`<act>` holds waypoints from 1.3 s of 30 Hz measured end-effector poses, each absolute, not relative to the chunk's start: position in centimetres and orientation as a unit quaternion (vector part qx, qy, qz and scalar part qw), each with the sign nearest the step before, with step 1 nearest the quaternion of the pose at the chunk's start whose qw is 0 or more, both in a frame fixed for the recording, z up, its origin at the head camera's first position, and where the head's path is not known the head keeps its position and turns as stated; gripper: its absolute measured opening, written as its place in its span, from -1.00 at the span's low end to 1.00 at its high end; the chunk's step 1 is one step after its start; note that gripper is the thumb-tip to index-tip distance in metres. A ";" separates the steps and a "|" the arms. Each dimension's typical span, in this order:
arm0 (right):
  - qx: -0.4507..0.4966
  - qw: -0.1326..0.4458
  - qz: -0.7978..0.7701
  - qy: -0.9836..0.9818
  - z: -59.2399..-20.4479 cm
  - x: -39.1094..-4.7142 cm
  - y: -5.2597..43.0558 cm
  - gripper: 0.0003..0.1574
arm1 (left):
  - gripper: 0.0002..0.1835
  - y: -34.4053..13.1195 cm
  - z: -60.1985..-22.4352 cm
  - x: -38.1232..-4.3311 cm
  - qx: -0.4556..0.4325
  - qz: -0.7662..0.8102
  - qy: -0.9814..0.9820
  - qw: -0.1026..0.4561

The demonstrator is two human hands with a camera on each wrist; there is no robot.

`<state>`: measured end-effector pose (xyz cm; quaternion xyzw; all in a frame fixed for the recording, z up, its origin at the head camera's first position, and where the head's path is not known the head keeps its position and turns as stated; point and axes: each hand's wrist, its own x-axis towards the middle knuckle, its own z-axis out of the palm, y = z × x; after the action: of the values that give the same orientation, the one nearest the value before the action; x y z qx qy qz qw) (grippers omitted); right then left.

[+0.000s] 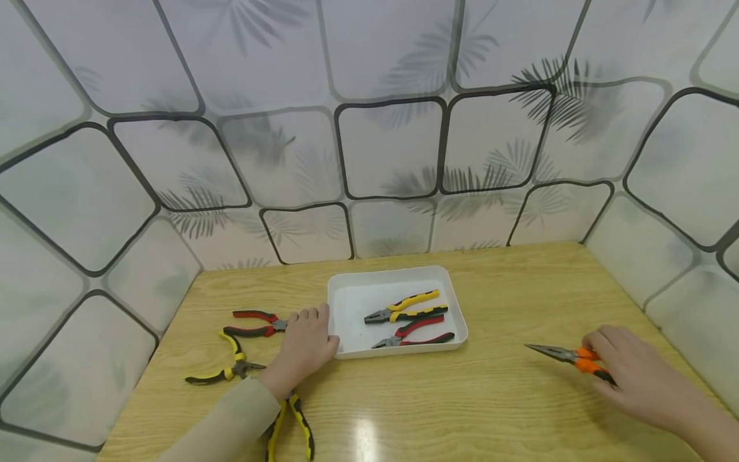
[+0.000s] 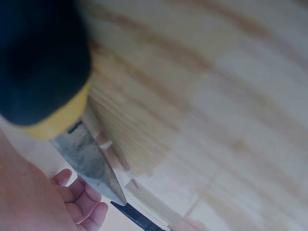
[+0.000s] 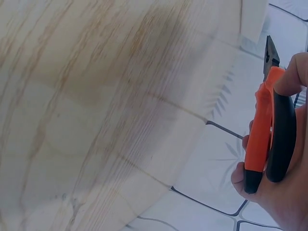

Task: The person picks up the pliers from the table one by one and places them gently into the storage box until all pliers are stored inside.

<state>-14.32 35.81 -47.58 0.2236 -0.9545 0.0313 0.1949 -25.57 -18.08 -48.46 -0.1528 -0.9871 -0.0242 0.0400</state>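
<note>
My right hand (image 1: 641,378) grips long-nose pliers (image 1: 584,366) with orange and black handles, jaws pointing left over the right side of the table. In the right wrist view, fingers curl round the handles of the pliers (image 3: 262,130). My left hand (image 1: 306,346) is at the left wall of a white tray (image 1: 346,298), its thumb overlapping the near left corner. The left wrist view shows those fingers (image 2: 82,202) loosely bent. Inside the tray lie yellow-black pliers (image 1: 407,308) and red-black pliers (image 1: 416,333).
Left of the tray lie red-black pliers (image 1: 254,324), partly behind my left hand, and open yellow-black pliers (image 1: 233,366). Another yellow-black pair (image 1: 300,423) is partly under my left forearm. Patterned cloth walls (image 1: 392,147) border the wooden table (image 1: 416,410) at the back and sides.
</note>
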 end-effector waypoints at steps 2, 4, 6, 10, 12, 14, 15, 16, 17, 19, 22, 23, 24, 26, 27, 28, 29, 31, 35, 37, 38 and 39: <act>0.226 0.195 0.034 -0.954 -47.6 -14.5 35.7 -0.41 | -0.57 -18.1 -48.5 -25.6 -0.152 -0.024 -0.987 0.038; 0.228 0.199 0.035 -0.952 -47.6 -14.6 35.6 -0.41 | -0.57 -18.1 -48.7 -25.7 -0.151 -0.021 -0.988 0.036; 0.228 0.197 0.033 -0.953 -47.6 -14.7 35.5 -0.42 | -0.58 -18.2 -48.8 -25.8 -0.151 -0.019 -0.988 0.037; 0.236 0.203 0.034 -0.950 -47.6 -15.0 35.4 -0.42 | -0.59 -18.2 -48.9 -25.9 -0.153 -0.019 -0.987 0.040; 0.241 0.209 0.035 -0.947 -47.7 -15.2 35.4 -0.41 | -0.58 -18.2 -49.0 -25.9 -0.153 -0.018 -0.987 0.041; 0.246 0.212 0.037 -0.945 -47.7 -15.4 35.3 -0.40 | -0.58 -18.2 -49.1 -26.0 -0.152 -0.017 -0.987 0.040; 0.247 0.212 0.039 -0.945 -47.7 -15.4 35.3 -0.40 | -0.57 -18.2 -49.1 -26.0 -0.152 -0.017 -0.988 0.039; 0.248 0.213 0.039 -0.944 -47.7 -15.4 35.2 -0.40 | -0.57 -18.2 -49.1 -26.0 -0.151 -0.018 -0.988 0.038; 0.249 0.214 0.040 -0.944 -47.7 -15.5 35.1 -0.40 | -0.57 -18.2 -49.0 -26.0 -0.150 -0.018 -0.988 0.036; 0.249 0.213 0.041 -0.944 -47.6 -15.6 35.0 -0.40 | -0.58 -18.2 -48.9 -26.0 -0.149 -0.020 -0.988 0.034; 0.248 0.213 0.041 -0.944 -47.5 -15.8 34.8 -0.41 | -0.60 -18.2 -48.8 -25.9 -0.150 -0.022 -0.988 0.033; 0.250 0.212 0.041 -0.944 -47.5 -15.8 34.7 -0.41 | -0.61 -18.2 -48.8 -25.9 -0.150 -0.021 -0.988 0.033; 0.251 0.212 0.041 -0.944 -47.5 -15.9 34.6 -0.41 | -0.63 -18.2 -48.8 -25.9 -0.151 -0.022 -0.988 0.034; 0.251 0.210 0.040 -0.944 -47.5 -16.0 34.4 -0.41 | -0.65 -18.2 -48.8 -25.8 -0.152 -0.022 -0.987 0.037; 0.250 0.208 0.040 -0.945 -47.5 -16.1 34.3 -0.41 | -0.66 -18.1 -48.8 -25.8 -0.153 -0.022 -0.987 0.038; 0.249 0.204 0.042 -0.946 -47.5 -16.1 34.2 -0.41 | -0.67 -18.1 -48.8 -25.8 -0.154 -0.023 -0.987 0.040; 0.247 0.200 0.044 -0.947 -47.4 -16.1 34.1 -0.41 | -0.67 -18.1 -48.8 -25.8 -0.155 -0.023 -0.987 0.041; 0.243 0.195 0.047 -0.949 -47.3 -16.1 33.9 -0.41 | -0.68 -18.1 -48.8 -25.8 -0.155 -0.024 -0.987 0.042; 0.244 0.204 0.049 -0.947 -47.2 -16.4 33.6 -0.42 | -0.68 -18.1 -48.8 -25.8 -0.156 -0.023 -0.987 0.043; 0.248 0.213 0.047 -0.944 -47.3 -16.6 33.5 -0.43 | -0.67 -18.1 -48.8 -25.8 -0.155 -0.022 -0.987 0.043; 0.251 0.215 0.048 -0.943 -47.3 -16.7 33.4 -0.43 | -0.67 -18.2 -48.8 -25.8 -0.155 -0.022 -0.987 0.043; 0.254 0.217 0.048 -0.941 -47.3 -16.8 33.4 -0.44 | -0.66 -18.2 -48.8 -25.8 -0.154 -0.021 -0.987 0.042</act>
<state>-16.83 33.38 -47.29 0.2538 -0.9413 0.0484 0.2172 -25.84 -18.15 -48.82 -0.1542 -0.9869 -0.0210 0.0422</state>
